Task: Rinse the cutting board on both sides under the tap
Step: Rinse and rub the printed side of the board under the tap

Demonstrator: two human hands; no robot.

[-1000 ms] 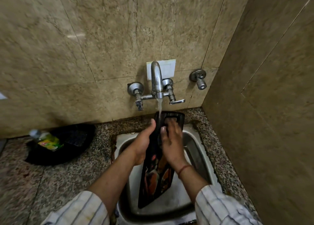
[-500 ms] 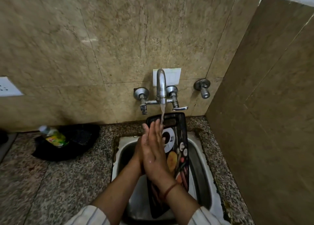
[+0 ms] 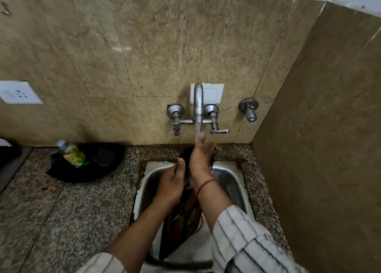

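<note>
Far out to the left of the left hand (image 3: 172,185), a white wall socket (image 3: 19,92) sits on the tiled wall, and below it a green dish-soap bottle (image 3: 72,154) lies against a dark pan (image 3: 88,163) on the speckled granite worktop (image 3: 61,215). The left hand is curled around the near edge of the cutting board (image 3: 181,221), thumb up along it, holding the board on edge and tilted inside the steel sink (image 3: 231,180). Just to its right, the right hand (image 3: 201,159) is open and flat, pressed against the board's face, its fingertips (image 3: 201,137) reaching up into the running stream from the tap (image 3: 198,103).

The likely trouble is grip: the board looks wet and is held by one hand along a thin edge, so a hard rub from the flat hand could twist it loose and drop it into the basin. With the stream landing on the fingers and not on the board, water may also spray onto the worktop.

Right of both hands stands a spare wall valve (image 3: 249,109), then a tiled side wall (image 3: 319,128) closing in the corner. The room is dim and narrow.
</note>
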